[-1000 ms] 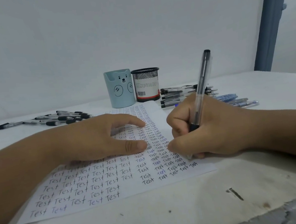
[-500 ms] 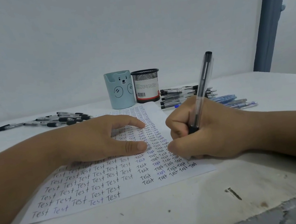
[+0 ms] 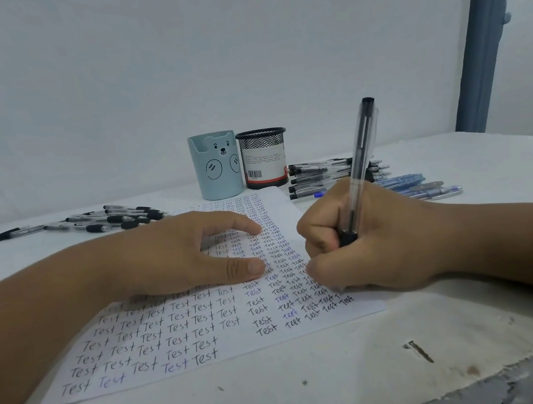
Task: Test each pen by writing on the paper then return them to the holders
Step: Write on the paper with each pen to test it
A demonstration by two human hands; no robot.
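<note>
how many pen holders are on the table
2: a light blue plastic bear-face holder behind the paper, and a black wire-mesh holder touching its right side.

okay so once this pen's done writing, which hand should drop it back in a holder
Right. The right hand already grips the pen, and the mesh holder stands just beyond it. The left hand lies flat, pinning the paper.

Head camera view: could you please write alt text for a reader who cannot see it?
A right hand writes with a clear black pen on a paper filled with the word "Test", while the left hand rests flat on the sheet. Behind stand a blue bear holder and a mesh holder, with loose pens lying at both sides.
</note>
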